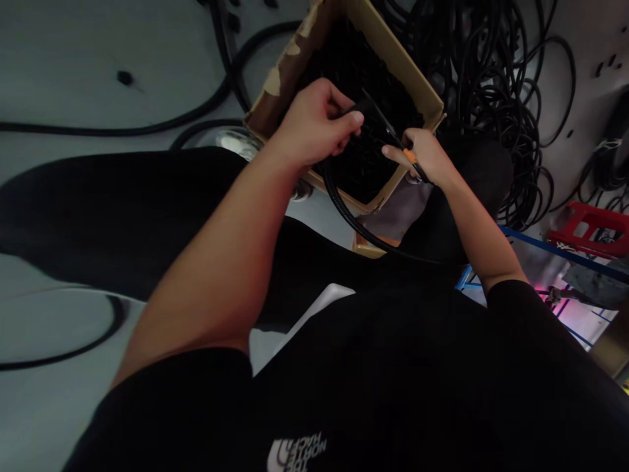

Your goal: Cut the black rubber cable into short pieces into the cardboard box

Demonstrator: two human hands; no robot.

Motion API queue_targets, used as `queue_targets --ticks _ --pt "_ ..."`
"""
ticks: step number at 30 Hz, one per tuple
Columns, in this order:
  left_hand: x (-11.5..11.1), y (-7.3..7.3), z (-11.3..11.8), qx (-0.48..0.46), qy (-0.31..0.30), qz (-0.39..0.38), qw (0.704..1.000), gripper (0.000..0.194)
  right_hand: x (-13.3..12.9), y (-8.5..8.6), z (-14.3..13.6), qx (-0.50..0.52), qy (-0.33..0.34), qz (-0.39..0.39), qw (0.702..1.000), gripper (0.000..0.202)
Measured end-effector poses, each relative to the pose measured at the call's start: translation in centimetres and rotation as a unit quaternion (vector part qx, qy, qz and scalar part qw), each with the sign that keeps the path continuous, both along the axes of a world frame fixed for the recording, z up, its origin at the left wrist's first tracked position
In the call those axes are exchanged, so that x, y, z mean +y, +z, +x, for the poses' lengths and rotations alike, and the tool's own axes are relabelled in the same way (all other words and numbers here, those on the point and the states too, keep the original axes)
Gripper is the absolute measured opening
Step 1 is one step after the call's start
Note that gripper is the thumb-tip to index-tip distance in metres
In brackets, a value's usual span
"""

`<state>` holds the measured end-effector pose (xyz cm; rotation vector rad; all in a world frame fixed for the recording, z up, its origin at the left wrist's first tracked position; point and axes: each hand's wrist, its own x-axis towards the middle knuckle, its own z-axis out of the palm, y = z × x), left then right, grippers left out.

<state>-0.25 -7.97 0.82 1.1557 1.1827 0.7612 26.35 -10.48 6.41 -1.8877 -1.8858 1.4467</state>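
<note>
My left hand [327, 124] pinches the end of a black hose [344, 210] above an open cardboard box [417, 88]. From under that hand the hose curves down over the box's near edge toward my lap. My right hand [422, 154] is closed around scissors [390, 131] with an orange part at the handle. The blades point up and left, close to the hose end. Whether they touch it I cannot tell. Dark small pieces [361, 167] fill the box beneath both hands, too dim to make out singly.
A tangled heap of black hose or cable [491, 85] lies right of the box. Another thick black hose [162, 124] runs across the floor at left. A red plastic stool [590, 229] and a blue frame [540, 246] are at right. Small black bits [124, 78] are scattered about.
</note>
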Motion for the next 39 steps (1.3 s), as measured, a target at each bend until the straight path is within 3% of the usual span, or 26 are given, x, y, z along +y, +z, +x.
queue_targets --ticks 7,12,21,28,33,39 --pt "-0.5 1.6 -0.3 -0.126 -0.011 -0.018 0.992 0.028 -0.6 0.7 -0.4 0.080 -0.004 -0.043 0.996 0.071" --pt "-0.9 2.4 0.9 -0.118 0.003 -0.054 0.992 0.035 -0.6 0.4 -0.4 0.107 0.041 -0.029 0.993 0.070" --pt "-0.7 1.2 1.7 -0.100 0.003 -0.021 0.995 0.040 0.0 -0.9 -0.6 0.069 0.073 -0.007 0.995 0.065" --pt "-0.6 0.7 1.5 -0.074 -0.009 -0.011 0.997 0.029 -0.1 0.2 -1.4 0.037 0.026 -0.034 0.998 0.068" --pt "-0.3 2.1 1.5 -0.076 0.029 -0.041 0.996 0.029 0.1 1.5 -1.6 0.008 -0.012 -0.019 1.000 0.067" --pt "-0.9 3.8 1.8 -0.084 0.042 -0.077 0.993 0.028 0.4 1.7 -1.6 -0.012 -0.026 0.012 1.000 0.065"
